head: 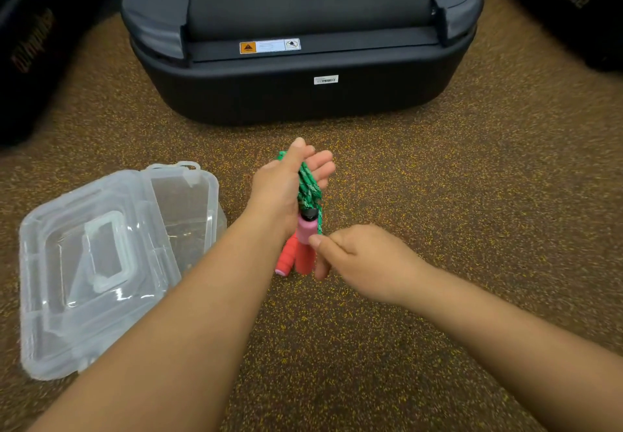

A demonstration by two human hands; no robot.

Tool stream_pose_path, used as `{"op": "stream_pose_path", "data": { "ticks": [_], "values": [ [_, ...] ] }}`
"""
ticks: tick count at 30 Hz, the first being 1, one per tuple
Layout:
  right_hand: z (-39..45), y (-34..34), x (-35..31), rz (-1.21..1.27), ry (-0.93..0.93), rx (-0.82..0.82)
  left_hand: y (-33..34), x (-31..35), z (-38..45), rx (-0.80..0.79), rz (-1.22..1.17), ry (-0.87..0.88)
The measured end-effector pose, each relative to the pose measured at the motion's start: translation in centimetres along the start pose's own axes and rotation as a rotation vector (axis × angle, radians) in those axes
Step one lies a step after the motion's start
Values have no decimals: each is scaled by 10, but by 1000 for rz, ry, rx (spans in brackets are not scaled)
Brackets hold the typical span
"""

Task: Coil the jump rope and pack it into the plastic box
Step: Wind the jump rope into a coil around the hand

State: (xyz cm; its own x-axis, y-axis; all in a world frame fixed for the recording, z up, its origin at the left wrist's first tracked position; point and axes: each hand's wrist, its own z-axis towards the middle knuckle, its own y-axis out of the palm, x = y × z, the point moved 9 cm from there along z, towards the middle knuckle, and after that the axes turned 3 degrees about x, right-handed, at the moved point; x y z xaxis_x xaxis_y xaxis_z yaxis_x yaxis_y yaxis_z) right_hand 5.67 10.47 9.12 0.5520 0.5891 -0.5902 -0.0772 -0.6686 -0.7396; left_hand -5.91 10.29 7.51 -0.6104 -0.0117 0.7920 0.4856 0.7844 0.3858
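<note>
- Left hand (286, 185): raised above the floor (438, 195), palm largely open with fingers extended. The green rope (308, 185) is looped across the palm; thumb lies over the strands. It carries the coil rather than clenching it.
- Right hand (357, 256): loosely curled, thumb and forefinger pinched at the lower end of the green strand, just beside the pink handle (306, 232). Exactly what the pinch encloses cannot be confirmed.
- Jump rope: held in the air between both hands. Two handles hang downward from the coil, the pink handle in front, a red handle (286, 256) behind and to its left.
- Plastic box (111, 263): clear, on the floor to the left, lid open; near the left forearm, apart from the rope.
- Handling judgement: the braided rope appears soft, light and limp; loops will likely slacken once released. The handles look rigid with foam-type grip, offering the firmest hold. Recommend gripping coil and handles together.
- Surroundings: dark treadmill base (303, 94) ahead, well apart.
</note>
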Motion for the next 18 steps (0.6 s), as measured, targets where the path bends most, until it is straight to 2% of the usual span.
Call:
{"op": "stream_pose_path", "data": {
  "ticks": [3,6,9,10,14,18],
  "values": [
    [-2,-15,-16,-117,-86,78,2,-3,0,-41,266,45],
    [3,-39,-15,34,-131,226,7,-6,-6,-111,431,39],
    [9,-65,2,226,-121,359,0,-3,-6,-102,652,79],
    [9,-74,8,279,-111,401,1,-4,-5,-141,694,70],
    [12,-101,28,297,-82,545,25,-18,-22,-506,717,-63],
    [18,-105,41,359,-60,578,41,-25,-39,-660,707,-122]
  ]
}}
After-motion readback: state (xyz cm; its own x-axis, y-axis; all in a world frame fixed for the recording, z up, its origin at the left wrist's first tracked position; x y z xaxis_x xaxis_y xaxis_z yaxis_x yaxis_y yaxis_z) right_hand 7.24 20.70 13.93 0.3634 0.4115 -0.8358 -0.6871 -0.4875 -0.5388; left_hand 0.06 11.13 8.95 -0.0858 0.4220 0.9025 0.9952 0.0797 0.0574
